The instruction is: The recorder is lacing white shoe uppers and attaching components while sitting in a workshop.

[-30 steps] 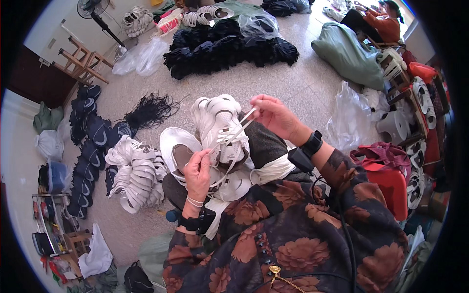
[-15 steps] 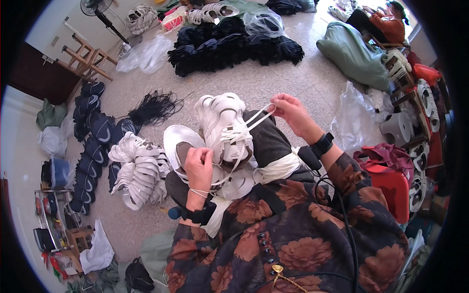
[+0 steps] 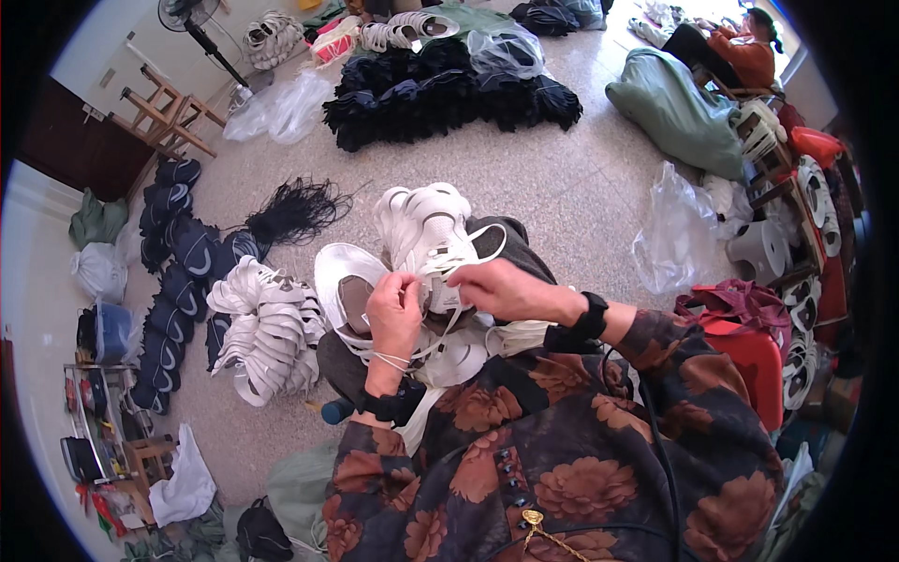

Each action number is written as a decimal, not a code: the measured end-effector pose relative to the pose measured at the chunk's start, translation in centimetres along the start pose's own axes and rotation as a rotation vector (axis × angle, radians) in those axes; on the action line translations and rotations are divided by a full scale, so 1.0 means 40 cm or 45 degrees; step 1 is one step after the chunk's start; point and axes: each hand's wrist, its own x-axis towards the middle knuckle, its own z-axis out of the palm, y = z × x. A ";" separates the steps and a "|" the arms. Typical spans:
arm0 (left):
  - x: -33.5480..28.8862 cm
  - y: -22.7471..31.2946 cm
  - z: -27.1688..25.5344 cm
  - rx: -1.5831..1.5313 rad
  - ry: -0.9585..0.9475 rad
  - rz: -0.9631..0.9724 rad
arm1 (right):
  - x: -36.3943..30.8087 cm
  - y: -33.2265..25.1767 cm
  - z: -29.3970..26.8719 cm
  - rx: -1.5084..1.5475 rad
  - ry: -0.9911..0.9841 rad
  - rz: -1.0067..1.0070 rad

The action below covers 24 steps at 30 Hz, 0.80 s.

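Head view: hands now closer together over white shoe upper

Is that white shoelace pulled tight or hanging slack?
Partly slack: a loop of the white shoelace bulges out beyond the right hand; elsewhere I cannot tell.

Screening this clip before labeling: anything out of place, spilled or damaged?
No damage or spill that I can see. Slightly untidy: black cords splay loosely over the floor, while the dark shoe uppers beside them are stacked in rows; crumpled clear plastic lies at the right.
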 end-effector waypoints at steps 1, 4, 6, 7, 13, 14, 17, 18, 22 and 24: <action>0.000 0.013 -0.002 0.112 0.018 0.096 | 0.006 0.016 0.026 -0.018 -0.063 0.032; -0.006 0.017 -0.006 0.312 0.047 0.257 | 0.041 0.036 0.090 -0.031 -0.042 -0.066; -0.008 0.013 -0.008 0.396 0.057 0.326 | 0.049 0.015 0.103 0.094 0.020 0.071; -0.008 0.008 -0.010 0.353 0.031 0.259 | 0.052 0.001 0.106 0.220 0.080 0.206; -0.034 0.007 0.015 0.577 0.065 0.401 | 0.053 0.029 0.137 0.409 0.148 0.269; -0.049 0.004 0.022 0.555 0.131 0.429 | 0.052 0.030 0.137 0.405 0.151 0.267; -0.087 -0.002 0.033 0.569 0.138 0.393 | 0.057 0.029 0.145 0.434 0.143 0.287; -0.087 -0.010 0.031 0.574 0.115 0.407 | 0.056 0.028 0.147 0.460 0.152 0.279; -0.077 -0.019 0.045 0.638 0.118 0.381 | 0.080 0.023 0.146 0.420 0.172 0.394; -0.084 -0.014 0.050 0.583 0.196 0.367 | 0.081 0.020 0.151 0.366 0.199 0.369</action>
